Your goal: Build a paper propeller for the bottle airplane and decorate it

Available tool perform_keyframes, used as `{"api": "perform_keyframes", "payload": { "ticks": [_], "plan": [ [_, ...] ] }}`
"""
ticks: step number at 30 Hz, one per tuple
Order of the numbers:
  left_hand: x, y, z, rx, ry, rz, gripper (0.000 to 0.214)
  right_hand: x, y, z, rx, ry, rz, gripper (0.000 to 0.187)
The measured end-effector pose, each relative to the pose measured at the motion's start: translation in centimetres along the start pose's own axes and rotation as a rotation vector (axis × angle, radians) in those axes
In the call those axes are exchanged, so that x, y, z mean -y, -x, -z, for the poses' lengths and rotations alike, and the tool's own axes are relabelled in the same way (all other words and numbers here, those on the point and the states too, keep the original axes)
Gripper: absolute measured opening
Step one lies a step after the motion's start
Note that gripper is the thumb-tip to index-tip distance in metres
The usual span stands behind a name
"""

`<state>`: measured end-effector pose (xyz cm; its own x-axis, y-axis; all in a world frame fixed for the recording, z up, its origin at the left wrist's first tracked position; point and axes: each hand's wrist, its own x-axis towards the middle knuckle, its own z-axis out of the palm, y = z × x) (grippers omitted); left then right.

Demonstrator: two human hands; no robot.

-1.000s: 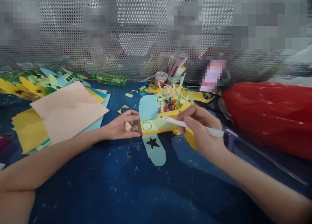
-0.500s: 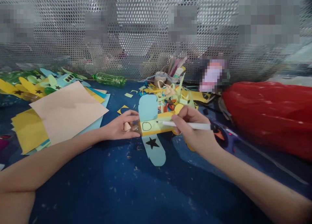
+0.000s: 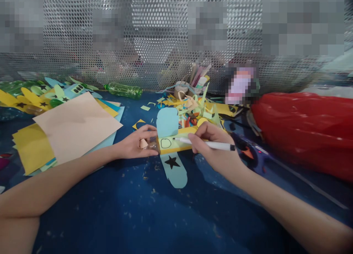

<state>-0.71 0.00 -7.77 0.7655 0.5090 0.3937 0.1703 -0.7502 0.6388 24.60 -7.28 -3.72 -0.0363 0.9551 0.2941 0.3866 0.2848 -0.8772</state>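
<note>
A toy plane made from a clear bottle wrapped in yellow paper [image 3: 182, 145] lies in front of me, with light blue paper wings [image 3: 167, 121]. One wing bears a black star [image 3: 172, 162]. On the body's pale green strip [image 3: 176, 140] is a drawn black rounded outline [image 3: 166, 143]. My left hand [image 3: 139, 141] is closed around the plane's bottle-neck end, fingers on either side. My right hand [image 3: 213, 143] grips a white marker [image 3: 212, 145], its dark tip at the strip, right of the outline. That hand hides the plane's far right end.
Paper sheets [image 3: 79, 129] are stacked at left, with more paper planes [image 3: 63, 94] behind. A green bottle [image 3: 124, 91] lies at the back. Paper scraps [image 3: 193, 106] pile up behind the plane. At right are a purple tool [image 3: 256, 158] and a red bag [image 3: 306, 132].
My right hand has shifted slightly, and the marker tip has moved a little left along the strip toward the outline. My left hand and the plane stay where they were.
</note>
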Motion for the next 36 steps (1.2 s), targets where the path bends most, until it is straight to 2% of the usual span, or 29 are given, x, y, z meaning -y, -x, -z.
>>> {"api": "perform_keyframes", "payload": {
  "ticks": [16, 22, 30, 36],
  "plan": [
    [0.1, 0.0, -0.1, 0.005, 0.010, 0.026, 0.053, 0.8, 0.0, 0.1, 0.047, 0.042, -0.048, 0.027],
    [0.3, 0.0, -0.2, 0.005, 0.008, 0.041, 0.054, 0.5, -0.2, 0.2, -0.013, 0.073, -0.024, 0.027],
    [0.4, 0.0, -0.3, -0.011, -0.017, 0.059, 0.043, 0.2, -0.5, 0.4, -0.083, -0.043, -0.030, 0.028],
    [0.3, 0.0, -0.3, -0.009, -0.016, 0.042, 0.045, -0.2, -0.5, 0.5, -0.107, -0.044, -0.032, 0.028]
  ]
}}
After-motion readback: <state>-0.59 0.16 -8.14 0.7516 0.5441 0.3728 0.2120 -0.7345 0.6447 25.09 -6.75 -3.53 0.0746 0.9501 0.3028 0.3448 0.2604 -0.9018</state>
